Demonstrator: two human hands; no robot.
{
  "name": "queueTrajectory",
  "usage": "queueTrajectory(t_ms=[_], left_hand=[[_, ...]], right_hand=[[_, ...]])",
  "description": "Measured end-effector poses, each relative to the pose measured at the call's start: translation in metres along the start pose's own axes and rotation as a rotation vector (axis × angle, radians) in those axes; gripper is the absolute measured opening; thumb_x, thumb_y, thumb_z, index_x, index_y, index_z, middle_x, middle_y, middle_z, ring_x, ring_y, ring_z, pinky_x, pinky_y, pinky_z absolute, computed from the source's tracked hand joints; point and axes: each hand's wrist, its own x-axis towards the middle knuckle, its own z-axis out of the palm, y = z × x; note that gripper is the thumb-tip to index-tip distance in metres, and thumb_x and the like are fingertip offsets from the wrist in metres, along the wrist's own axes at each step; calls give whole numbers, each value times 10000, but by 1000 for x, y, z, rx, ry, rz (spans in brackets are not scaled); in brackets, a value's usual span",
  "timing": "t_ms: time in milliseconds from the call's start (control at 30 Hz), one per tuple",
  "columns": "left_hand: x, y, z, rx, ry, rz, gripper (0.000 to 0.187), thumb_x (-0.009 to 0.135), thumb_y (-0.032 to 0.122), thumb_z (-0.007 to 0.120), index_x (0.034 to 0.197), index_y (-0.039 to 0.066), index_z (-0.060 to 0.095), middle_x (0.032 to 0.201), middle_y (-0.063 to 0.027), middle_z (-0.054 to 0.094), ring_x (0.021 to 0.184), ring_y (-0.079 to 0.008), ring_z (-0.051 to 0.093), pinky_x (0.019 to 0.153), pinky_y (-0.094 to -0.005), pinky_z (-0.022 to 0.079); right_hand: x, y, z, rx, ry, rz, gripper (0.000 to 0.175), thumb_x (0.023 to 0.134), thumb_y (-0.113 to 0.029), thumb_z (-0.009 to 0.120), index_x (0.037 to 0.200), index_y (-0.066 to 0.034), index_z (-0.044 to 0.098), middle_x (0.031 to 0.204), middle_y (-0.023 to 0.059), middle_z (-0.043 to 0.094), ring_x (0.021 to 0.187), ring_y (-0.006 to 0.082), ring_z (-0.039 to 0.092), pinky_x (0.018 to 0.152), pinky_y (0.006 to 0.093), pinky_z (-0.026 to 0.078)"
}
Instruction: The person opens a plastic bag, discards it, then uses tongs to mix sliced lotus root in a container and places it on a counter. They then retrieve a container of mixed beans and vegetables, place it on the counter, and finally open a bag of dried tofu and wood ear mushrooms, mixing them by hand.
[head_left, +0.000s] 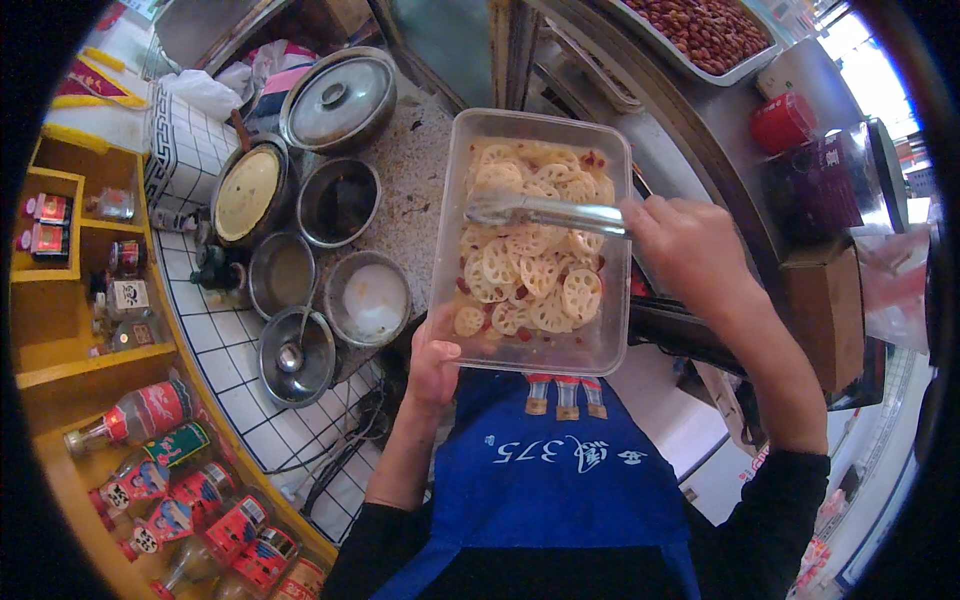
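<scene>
My left hand holds a clear plastic container by its near left corner, the thumb over the rim. Inside lie many sliced lotus roots with bits of red chili in some liquid. Metal tongs are gripped in my right hand, which is just beyond the container's right rim. The tongs reach left across the container, their tips over the lotus slices at its left side; whether they pinch a slice cannot be told. A blue apron is below the container.
On the left counter stand a lidded metal pot, several metal bowls and a ladle. Bottles fill yellow shelves farther left. At the upper right are a tray of reddish-brown nuts, a red container and a cardboard box.
</scene>
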Motion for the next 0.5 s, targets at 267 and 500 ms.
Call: queueTrajectory(t_ms=[267, 500], left_hand=[[3, 2, -1, -20, -29, 8, 765, 696, 253, 582, 1401, -36, 503, 1363, -191, 576, 1210, -359, 593, 946, -477, 548], [4, 6, 3, -34, 9, 14, 767, 697, 253, 619, 1382, -74, 504, 1338, -211, 592, 1115, -338, 654, 912, -434, 573]], right_hand=[[0, 1, 1, 28, 33, -11, 243, 818, -98, 667, 1057, -84, 628, 751, 43, 603, 679, 225, 674, 584, 371, 526], [-2, -2, -4, 42, 17, -51, 253, 814, -99, 671, 1062, -81, 625, 754, 47, 604, 678, 223, 671, 592, 376, 523]])
